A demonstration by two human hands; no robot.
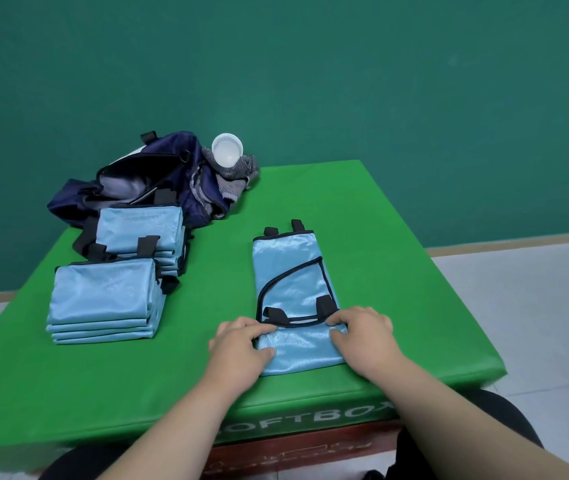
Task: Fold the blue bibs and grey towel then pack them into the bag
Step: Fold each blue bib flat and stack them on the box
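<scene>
A light blue bib (293,282) with black trim lies folded lengthwise in a long strip on the green pad (397,271). My left hand (241,344) pinches the bib's near left edge and my right hand (362,330) pinches its near right edge. Two stacks of folded blue bibs sit at the left, a near stack (103,299) and a far stack (141,233). Behind them the navy bag (144,181) lies unzipped. The grey towel (234,178) is crumpled beside the bag.
A white plastic cup (227,150) rests on the grey towel at the pad's far edge. The pad's front edge drops off just below my wrists. A green wall stands behind, tiled floor to the right.
</scene>
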